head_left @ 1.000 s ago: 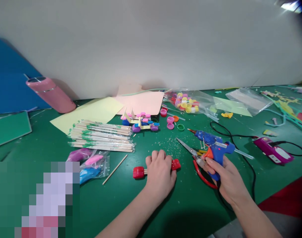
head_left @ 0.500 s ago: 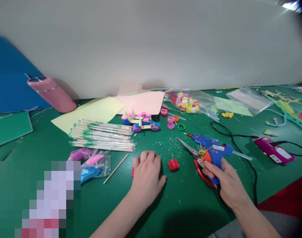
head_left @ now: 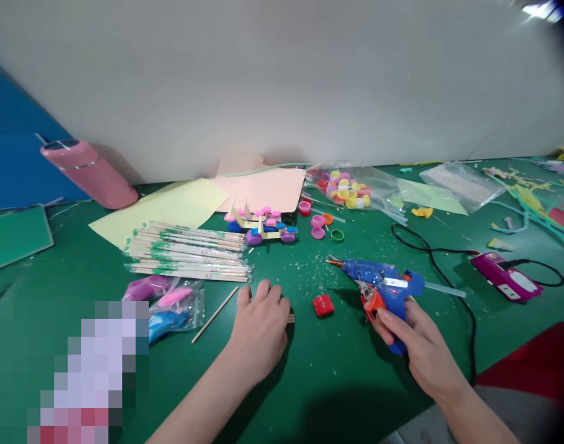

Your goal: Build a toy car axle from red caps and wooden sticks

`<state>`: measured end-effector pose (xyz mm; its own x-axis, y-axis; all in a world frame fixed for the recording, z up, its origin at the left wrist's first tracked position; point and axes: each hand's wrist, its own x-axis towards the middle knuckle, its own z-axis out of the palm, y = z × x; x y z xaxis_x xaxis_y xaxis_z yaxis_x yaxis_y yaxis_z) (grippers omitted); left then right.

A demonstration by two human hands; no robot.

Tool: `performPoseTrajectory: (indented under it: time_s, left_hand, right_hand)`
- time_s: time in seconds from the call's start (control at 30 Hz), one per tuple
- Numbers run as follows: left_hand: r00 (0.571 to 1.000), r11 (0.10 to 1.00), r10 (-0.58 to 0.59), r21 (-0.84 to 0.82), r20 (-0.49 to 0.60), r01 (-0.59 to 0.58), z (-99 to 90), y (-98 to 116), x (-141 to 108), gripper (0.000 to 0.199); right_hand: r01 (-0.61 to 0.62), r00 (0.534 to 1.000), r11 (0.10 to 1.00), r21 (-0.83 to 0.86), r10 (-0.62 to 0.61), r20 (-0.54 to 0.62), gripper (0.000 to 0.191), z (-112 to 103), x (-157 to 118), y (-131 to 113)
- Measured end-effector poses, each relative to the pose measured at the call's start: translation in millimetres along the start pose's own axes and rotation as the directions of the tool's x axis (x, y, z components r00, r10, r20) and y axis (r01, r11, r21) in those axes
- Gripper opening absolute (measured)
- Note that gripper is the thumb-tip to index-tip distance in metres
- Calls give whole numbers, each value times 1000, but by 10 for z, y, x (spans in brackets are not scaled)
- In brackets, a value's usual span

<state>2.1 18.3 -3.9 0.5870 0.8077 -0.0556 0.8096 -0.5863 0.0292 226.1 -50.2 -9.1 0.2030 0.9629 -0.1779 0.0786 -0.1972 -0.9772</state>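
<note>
My right hand (head_left: 429, 345) grips a blue hot glue gun (head_left: 374, 277) by its handle, its nozzle facing left and a finger at the orange trigger. A clear glue stick (head_left: 445, 290) pokes out of its back. Beneath the gun lie scissors (head_left: 368, 313) with red handles, mostly covered. My left hand (head_left: 261, 330) is low over the table with fingers curled down; the ends of short wooden sticks (head_left: 291, 319) show at its right side, and the rest is hidden. Between the hands sits a red lump (head_left: 323, 305). A loose wooden stick (head_left: 215, 314) lies left of my left hand.
Wrapped chopsticks (head_left: 189, 253), small model cars (head_left: 267, 231), coloured caps (head_left: 317, 233) and a bag of caps (head_left: 346, 188) lie farther back. A pink bottle (head_left: 94, 176) leans at the left. The black cord (head_left: 464, 308) and a purple device (head_left: 506, 277) are at the right.
The glue gun has shifted left and slightly down, now covering more of the scissors. My left hand has moved a little left, and wooden stick ends have come into sight beside it.
</note>
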Motion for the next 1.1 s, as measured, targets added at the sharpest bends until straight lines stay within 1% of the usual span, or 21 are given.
performPoseTrajectory:
  time_s: [0.07,0.2,0.27,0.33,0.37,0.4,0.47,0.53,0.6,0.67,0.77,0.83,0.93,1.1]
  left_hand:
    - [1000,1000,-1,-9,-8,1,7,-9,13,18]
    - [999,998,-30,-53,-33,28,15,-40,4,16]
    - [997,993,-57,-107,-56,51,31,-58,-18,15]
    - [992,980,-87,-189,-91,68,61,-76,-49,13]
    - [988,969,-101,-236,-115,71,82,-84,-66,12]
    - [983,957,-114,-283,-145,70,107,-91,-84,11]
    - [966,931,-137,-363,-220,49,163,-102,-121,10]
    - [941,913,-144,-408,-307,6,222,-109,-156,11]
    - [909,914,-128,-402,-397,-46,277,-113,-185,13]
    - [870,935,-94,-343,-484,-90,323,-113,-203,15]
    - [810,970,-35,-217,-585,-115,363,-111,-212,17]
    - [782,981,-9,-156,-623,-113,371,-109,-211,18]
    - [758,985,-4,-132,-652,-108,363,-109,-212,18]
    - [738,977,-39,-180,-673,-113,341,-120,-225,16]
  right_hand:
    - [-6,1000,999,-41,6,16,22,16,-18,-3]
    - [24,998,990,-140,-16,56,28,40,-45,-36]
    - [17,993,983,-184,5,119,29,52,-65,-59]
    - [-3,980,978,-208,44,193,29,69,-92,-74]
    - [-15,975,977,-211,61,212,29,79,-109,-78]
    - [-25,974,977,-211,71,216,28,90,-126,-79]
    - [-40,980,973,-225,82,179,26,114,-162,-80]
    - [-43,985,962,-270,86,151,32,137,-194,-85]
    - [-40,986,952,-304,87,145,36,162,-217,-99]
    - [-39,986,950,-309,86,142,36,191,-234,-119]
    - [-39,988,946,-323,84,126,36,229,-255,-141]
    - [-36,991,939,-342,78,112,36,243,-269,-142]
    - [-40,992,932,-360,80,96,36,248,-290,-126]
    - [-42,992,938,-344,80,97,29,253,-309,-100]
